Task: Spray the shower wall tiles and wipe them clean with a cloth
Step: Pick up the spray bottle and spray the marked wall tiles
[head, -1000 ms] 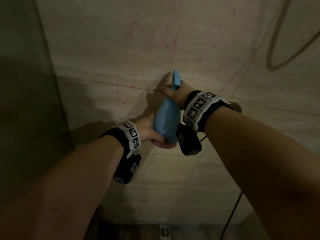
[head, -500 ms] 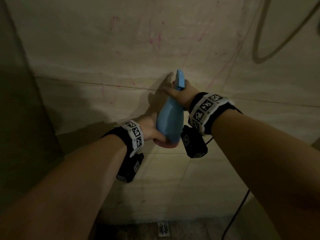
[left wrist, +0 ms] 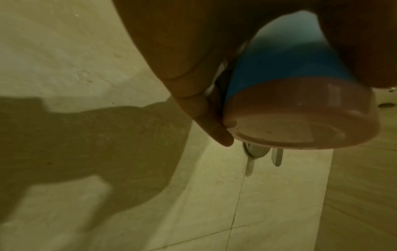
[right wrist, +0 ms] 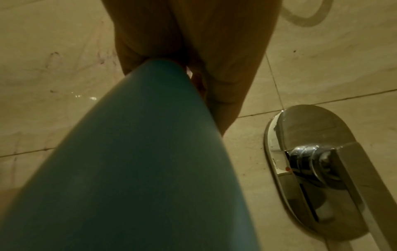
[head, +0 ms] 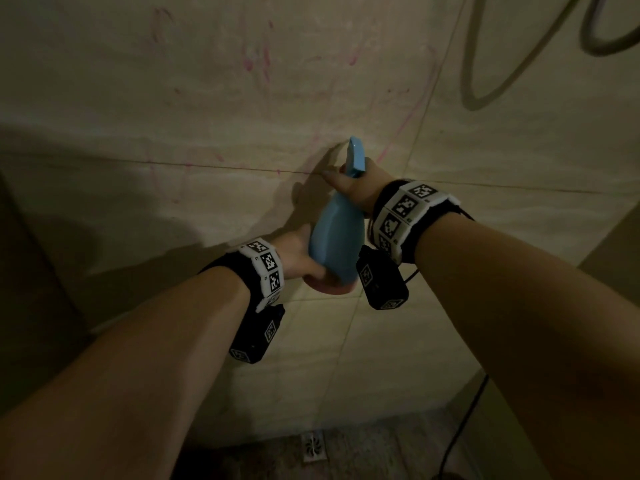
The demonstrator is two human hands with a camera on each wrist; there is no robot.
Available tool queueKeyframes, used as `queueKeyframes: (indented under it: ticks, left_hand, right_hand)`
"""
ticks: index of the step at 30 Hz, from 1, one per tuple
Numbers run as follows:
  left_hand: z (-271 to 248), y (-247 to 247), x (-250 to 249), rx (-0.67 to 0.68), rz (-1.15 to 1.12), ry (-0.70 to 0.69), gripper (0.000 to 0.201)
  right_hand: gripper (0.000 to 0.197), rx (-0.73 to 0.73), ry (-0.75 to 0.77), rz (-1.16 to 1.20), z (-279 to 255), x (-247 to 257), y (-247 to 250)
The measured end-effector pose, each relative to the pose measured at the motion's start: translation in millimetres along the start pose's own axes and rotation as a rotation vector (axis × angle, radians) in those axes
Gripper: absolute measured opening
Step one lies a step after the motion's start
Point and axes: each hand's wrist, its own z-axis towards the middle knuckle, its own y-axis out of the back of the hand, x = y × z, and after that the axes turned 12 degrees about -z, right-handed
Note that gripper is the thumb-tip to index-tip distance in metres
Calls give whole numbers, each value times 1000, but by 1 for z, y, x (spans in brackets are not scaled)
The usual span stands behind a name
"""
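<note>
A blue spray bottle [head: 337, 244] with a pinkish base [left wrist: 300, 118] is held up in front of the beige shower wall tiles [head: 173, 116], its nozzle head [head: 356, 157] close to the wall. My right hand [head: 349, 185] grips the bottle's neck under the head. My left hand [head: 301, 258] grips the bottle low down at its base, fingers curled round it [left wrist: 204, 101]. Pink marks [head: 263, 64] streak the tiles above the nozzle. No cloth is in view.
A chrome shower mixer with a lever [right wrist: 318, 169] sits on the wall just right of the bottle. A shower hose [head: 485, 81] loops at the upper right. A dark cable [head: 464, 427] hangs at the lower right. A floor drain [head: 313, 445] lies below. A side wall [head: 31, 289] closes the left.
Both hands and the bottle have held their grip; they sit slightly further right against the wall as the view has shifted left.
</note>
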Motion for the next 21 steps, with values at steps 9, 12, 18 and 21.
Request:
queueKeyframes:
  ticks: [9, 12, 18, 21]
  left_hand:
    - [0, -5, 1, -15, -83, -11, 95]
    - [1, -7, 1, -35, -81, -11, 84]
    - [-5, -11, -3, -29, -91, -37, 91]
    - [-7, -16, -5, -10, -123, -36, 95]
  right_hand:
    - [75, 17, 6, 42, -7, 4, 4]
    - [82, 29, -13, 78, -17, 5, 9]
    - [77, 66, -53, 2, -45, 11, 31]
    - [66, 51, -110, 1, -56, 14, 39]
